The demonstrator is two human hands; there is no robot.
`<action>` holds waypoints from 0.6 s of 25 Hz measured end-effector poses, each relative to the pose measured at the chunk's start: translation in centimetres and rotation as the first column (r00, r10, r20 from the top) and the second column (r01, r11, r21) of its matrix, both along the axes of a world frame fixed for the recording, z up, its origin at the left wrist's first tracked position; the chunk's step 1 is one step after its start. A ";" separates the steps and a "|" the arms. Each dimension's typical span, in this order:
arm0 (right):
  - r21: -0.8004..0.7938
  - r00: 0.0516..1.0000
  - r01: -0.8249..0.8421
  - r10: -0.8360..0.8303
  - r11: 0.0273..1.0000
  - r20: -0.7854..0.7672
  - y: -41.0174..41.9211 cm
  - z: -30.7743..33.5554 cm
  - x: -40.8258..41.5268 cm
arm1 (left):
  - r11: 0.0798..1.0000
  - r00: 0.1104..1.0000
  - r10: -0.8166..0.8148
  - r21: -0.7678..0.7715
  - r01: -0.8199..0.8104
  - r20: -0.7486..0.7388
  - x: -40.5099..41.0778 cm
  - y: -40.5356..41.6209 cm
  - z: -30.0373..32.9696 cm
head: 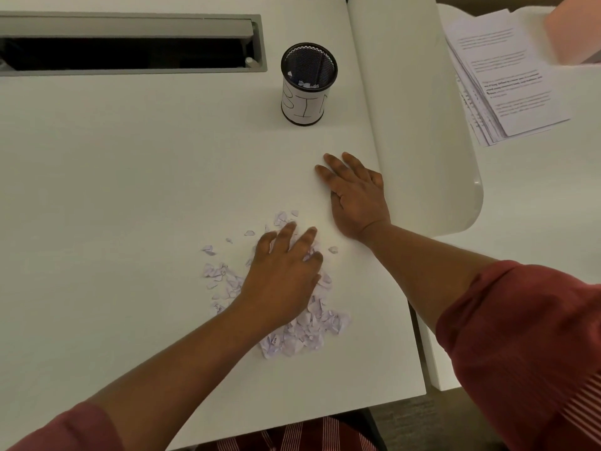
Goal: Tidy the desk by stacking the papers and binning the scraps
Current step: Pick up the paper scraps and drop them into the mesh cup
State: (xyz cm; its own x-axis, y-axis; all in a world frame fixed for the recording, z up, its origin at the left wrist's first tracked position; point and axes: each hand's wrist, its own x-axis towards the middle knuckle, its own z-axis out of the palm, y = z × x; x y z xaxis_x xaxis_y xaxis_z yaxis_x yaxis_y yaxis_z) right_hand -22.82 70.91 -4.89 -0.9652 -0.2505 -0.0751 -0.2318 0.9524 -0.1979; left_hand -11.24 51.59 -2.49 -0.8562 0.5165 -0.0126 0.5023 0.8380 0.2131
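A heap of torn pale paper scraps (305, 330) lies on the white desk (113, 190) near its front right. My left hand (283, 271) rests on top of the heap with its fingers spread and slightly bent. My right hand (354, 193) lies flat on the bare desk just beyond the scraps, fingers straight. A black mesh cup labelled BIN (308, 84) stands upright farther back, with a few scraps inside. A stack of printed papers (507, 83) sits on the neighbouring desk at the upper right.
A grey cable tray opening (130, 47) runs along the back left of the desk. A white rounded divider (419, 118) separates the two desks. A pink box (575, 30) rests by the paper stack.
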 end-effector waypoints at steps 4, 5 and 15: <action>-0.005 1.000 -0.002 0.002 1.000 0.002 0.0 0.0 -0.1 | 0.995 0.993 -0.031 0.099 0.020 0.116 -0.7 -0.5 -0.4; -0.004 1.000 -0.001 0.001 1.000 0.001 0.0 0.0 -0.1 | 0.989 0.988 -0.036 0.145 0.014 0.152 -0.9 -0.8 -0.4; -0.005 1.000 -0.003 0.003 1.000 -0.005 0.1 -0.2 -0.2 | 0.301 0.408 0.086 0.367 -0.880 0.909 -5.9 -5.1 4.5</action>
State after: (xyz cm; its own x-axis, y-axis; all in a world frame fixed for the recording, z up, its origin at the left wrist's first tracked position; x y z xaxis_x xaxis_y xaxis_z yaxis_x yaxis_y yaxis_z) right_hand -22.97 70.97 -5.05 -0.9647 -0.2542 -0.0685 -0.2362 0.9506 -0.2016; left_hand -17.13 46.45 2.06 -0.8010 0.0939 -0.5913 -0.5843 0.0930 0.8062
